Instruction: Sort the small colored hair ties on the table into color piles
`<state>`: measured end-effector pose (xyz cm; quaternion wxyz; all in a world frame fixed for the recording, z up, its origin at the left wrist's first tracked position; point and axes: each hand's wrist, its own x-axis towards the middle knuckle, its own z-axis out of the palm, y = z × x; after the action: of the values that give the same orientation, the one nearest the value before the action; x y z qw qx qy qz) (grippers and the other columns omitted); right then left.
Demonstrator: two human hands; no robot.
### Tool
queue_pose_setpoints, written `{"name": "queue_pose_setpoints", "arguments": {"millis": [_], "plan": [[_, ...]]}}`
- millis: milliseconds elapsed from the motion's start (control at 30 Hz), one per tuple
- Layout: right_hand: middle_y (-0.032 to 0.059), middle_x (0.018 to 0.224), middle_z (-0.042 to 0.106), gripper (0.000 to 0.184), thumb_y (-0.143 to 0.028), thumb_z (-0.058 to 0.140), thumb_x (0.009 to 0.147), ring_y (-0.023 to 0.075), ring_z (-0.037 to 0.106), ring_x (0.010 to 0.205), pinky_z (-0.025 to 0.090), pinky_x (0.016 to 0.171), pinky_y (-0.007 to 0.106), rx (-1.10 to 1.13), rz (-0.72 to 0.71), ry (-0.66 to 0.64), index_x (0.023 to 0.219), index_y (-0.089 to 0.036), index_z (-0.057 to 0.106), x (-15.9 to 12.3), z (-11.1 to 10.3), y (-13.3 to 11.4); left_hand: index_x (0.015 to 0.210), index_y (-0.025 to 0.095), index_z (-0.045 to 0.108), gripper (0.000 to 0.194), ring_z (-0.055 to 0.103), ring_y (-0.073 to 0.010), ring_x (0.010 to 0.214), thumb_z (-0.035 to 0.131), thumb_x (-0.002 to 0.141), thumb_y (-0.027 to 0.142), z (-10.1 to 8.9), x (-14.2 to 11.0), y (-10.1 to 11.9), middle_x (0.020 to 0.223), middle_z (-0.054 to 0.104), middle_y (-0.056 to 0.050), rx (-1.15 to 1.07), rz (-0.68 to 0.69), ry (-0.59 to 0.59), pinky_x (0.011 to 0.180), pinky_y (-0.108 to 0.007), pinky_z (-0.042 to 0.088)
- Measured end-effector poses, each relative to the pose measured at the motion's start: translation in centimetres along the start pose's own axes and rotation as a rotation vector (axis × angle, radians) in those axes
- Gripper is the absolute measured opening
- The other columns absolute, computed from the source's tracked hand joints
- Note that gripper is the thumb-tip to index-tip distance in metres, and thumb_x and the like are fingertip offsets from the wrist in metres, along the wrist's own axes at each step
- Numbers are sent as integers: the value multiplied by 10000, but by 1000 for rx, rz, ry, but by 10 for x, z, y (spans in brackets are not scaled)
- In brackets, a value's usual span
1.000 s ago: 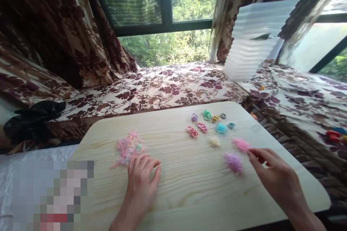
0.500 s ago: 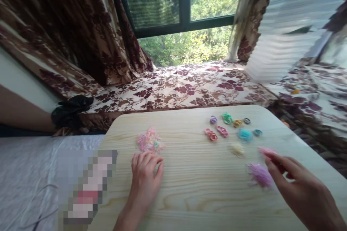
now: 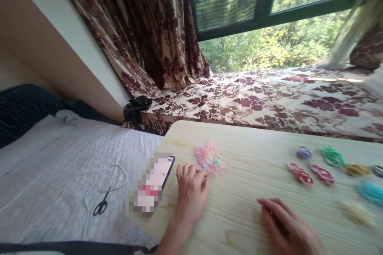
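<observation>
My left hand rests palm down on the table, its fingers loosely bent and the thumb apart. Its fingertips are at the near edge of a mixed pile of small rubber bands, mostly pink with a bit of green. Over the middle of the table is my right hand, thumb and forefinger together at the tips; nothing shows between them. Beyond it lie sorted bands: purple, green, red, pink, yellow, blue and a blurred cream pile.
A phone, partly pixelated, lies at the left edge of the wooden table. Black-handled scissors and a white cord are on the bed. A black bag sits by the flowered window seat.
The view has swung left. My right hand has left the pink bands at the right and come toward the middle; the pink bands no longer show at its fingertips. My left hand stays by the mixed pile.
</observation>
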<state>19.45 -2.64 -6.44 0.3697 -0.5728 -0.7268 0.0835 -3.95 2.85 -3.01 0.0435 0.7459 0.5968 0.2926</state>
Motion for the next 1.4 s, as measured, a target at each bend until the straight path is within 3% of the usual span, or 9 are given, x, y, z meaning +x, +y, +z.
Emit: {"name": "queue_pose_setpoints", "arguments": {"millis": [300, 433, 633, 867, 1400], "plan": [[35, 919, 702, 213, -337, 506, 878, 151, 686, 777, 554, 653, 211, 0, -10, 8, 981, -254, 673, 0, -1, -2, 748, 216, 641, 98, 515, -208, 940, 594, 820, 168, 3, 14, 12, 840, 601, -24, 19, 11, -30, 997, -507, 340], [29, 872, 702, 206, -331, 489, 882, 141, 682, 741, 548, 630, 204, 22, -2, 36, 927, -248, 673, 4, -3, -7, 785, 232, 668, 116, 504, -213, 999, 585, 828, 165, 4, 29, 20, 890, 609, -29, 42, 69, -63, 1052, -535, 273], [24, 837, 696, 205, -301, 471, 888, 134, 673, 724, 536, 629, 207, 37, 10, 45, 897, -236, 665, 6, -8, -15, 870, 255, 696, 136, 463, -240, 1114, 609, 804, 174, 12, 54, 30, 992, 610, -45, 110, 154, -213, 1084, -572, 207], [37, 836, 692, 215, -281, 451, 897, 142, 665, 735, 528, 635, 228, 53, 26, 8, 918, -226, 658, 5, -9, -16, 822, 225, 672, 157, 413, -259, 1218, 560, 787, 121, 20, 59, 35, 1017, 625, -57, 178, 228, -339, 1096, -602, 159], [26, 835, 696, 209, -295, 460, 891, 140, 670, 733, 533, 633, 222, 37, 12, 15, 913, -240, 661, 6, -9, -16, 807, 218, 644, 130, 503, -235, 1114, 539, 817, 143, 1, 57, 19, 992, 667, -49, 148, 187, -261, 1082, -572, 204]]}}
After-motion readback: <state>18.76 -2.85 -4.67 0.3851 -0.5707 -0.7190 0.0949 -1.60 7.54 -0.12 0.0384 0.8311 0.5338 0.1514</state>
